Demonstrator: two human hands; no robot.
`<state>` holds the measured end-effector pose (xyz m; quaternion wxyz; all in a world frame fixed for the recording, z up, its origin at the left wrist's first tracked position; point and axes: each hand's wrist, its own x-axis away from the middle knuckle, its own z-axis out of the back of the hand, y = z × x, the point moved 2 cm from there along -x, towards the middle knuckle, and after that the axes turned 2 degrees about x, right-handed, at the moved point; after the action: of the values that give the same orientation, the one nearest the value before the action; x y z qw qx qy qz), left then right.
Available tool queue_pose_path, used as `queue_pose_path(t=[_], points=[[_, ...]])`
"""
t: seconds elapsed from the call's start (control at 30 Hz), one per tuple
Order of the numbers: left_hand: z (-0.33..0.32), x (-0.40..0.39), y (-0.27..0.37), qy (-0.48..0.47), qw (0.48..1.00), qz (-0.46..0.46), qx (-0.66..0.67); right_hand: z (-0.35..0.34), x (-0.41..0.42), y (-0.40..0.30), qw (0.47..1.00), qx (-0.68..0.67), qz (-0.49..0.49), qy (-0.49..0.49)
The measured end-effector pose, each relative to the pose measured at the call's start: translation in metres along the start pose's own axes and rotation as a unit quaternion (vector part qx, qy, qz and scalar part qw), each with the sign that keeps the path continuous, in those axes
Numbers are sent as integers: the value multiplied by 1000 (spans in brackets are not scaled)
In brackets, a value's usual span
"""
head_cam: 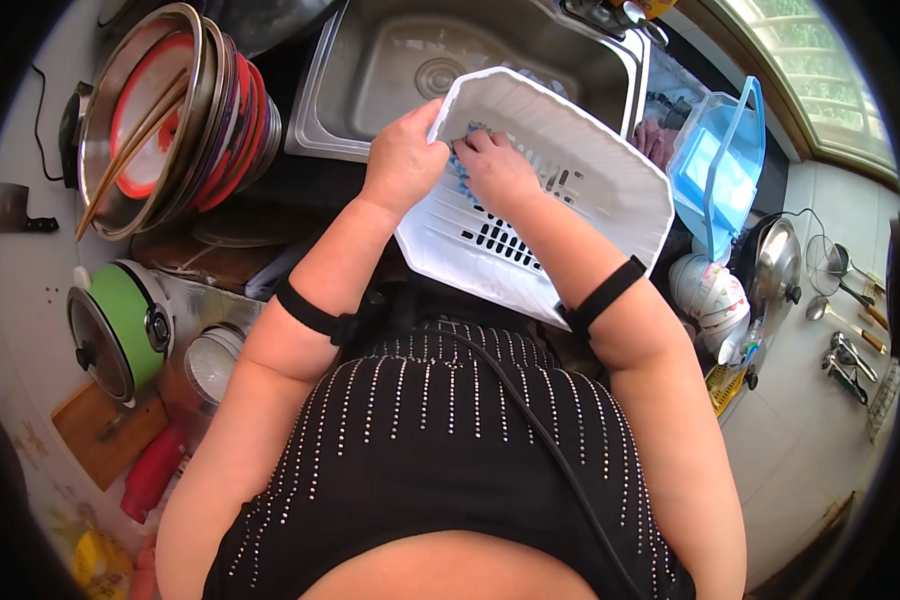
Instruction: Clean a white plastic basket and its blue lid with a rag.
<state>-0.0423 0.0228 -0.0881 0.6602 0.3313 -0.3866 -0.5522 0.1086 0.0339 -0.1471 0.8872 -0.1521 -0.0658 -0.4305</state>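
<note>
A white plastic basket (607,172) with a slotted bottom is tilted over the front edge of the stainless steel sink (405,82). My left hand (406,156) grips the basket's rim at its left end, thumb on the inner side. Inside the basket my right hand (495,169) presses a blue cloth (461,176) to the inner surface near that end; its fingers are bent over the cloth, most of which they hide. The sink's drain shows beyond the basket.
Left of the sink stand stacked metal and red-rimmed basins (195,112) with chopsticks (139,146). A green pot (124,322) stands lower left. At right are a light blue container (720,172), stacked bowls (709,296) and a lidded pan (778,259); utensils hang on the wall.
</note>
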Motion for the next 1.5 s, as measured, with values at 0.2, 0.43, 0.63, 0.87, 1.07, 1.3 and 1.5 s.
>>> queue_pose_path(t=[0.2, 0.43, 0.63, 0.87, 1.07, 1.3, 1.5], points=[[5, 2, 0, -2, 1000, 3, 10, 33, 17, 36, 981, 50, -33, -184], [3, 0, 0, -7, 1000, -7, 8, 12, 0, -5, 995, -94, 11, -12], [5, 0, -4, -4, 1000, -1, 14, 11, 21, -13, 997, -3, 31, -74], [2, 2, -6, 7, 1000, -11, 12, 5, 32, 11, 994, -40, 31, -99], [-1, 4, -10, 18, 1000, -8, 18, 10, 25, -1, 994, 3, 56, -92], [3, 5, -11, 12, 1000, -11, 24, 10, 29, 6, 991, 12, 45, -128], [5, 4, -8, 17, 1000, 9, 14, 12, 14, -2, 989, -19, 49, -139]])
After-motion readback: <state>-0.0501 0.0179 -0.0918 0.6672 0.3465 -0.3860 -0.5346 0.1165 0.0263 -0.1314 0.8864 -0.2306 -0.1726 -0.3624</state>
